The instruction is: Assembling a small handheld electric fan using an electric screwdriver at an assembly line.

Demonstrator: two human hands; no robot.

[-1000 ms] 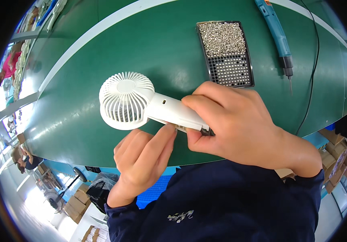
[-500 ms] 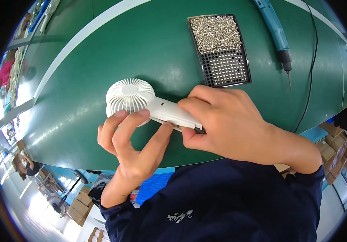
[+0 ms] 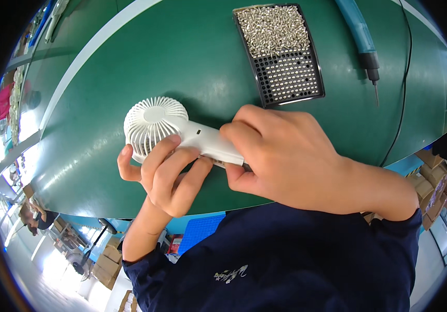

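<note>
A white handheld fan (image 3: 202,136) lies slantwise over the green table, its round slatted head to the left and its handle toward the right. My left hand (image 3: 169,177) is closed on it, fingertips at the lower side of the head and along the near edge of the handle. At the handle's end my right hand (image 3: 291,156) grips it, the thumb below and the bent fingers above. A narrow gap with something inside shows along the handle's near side, partly hidden by my left fingers. The very end of the handle is covered by my right hand.
Beyond my right hand lies a black tray (image 3: 319,78) with a heap of small silver screws and a grid of holes, many filled. A blue-green electric screwdriver (image 3: 358,31) lies farther right, beside a black cable (image 3: 406,88). The table's curved near edge runs before me.
Both hands and the fan have shifted slightly left in the picture. My left fingers have bunched closer together along the handle's near edge. The tray and screwdriver appear higher up.
</note>
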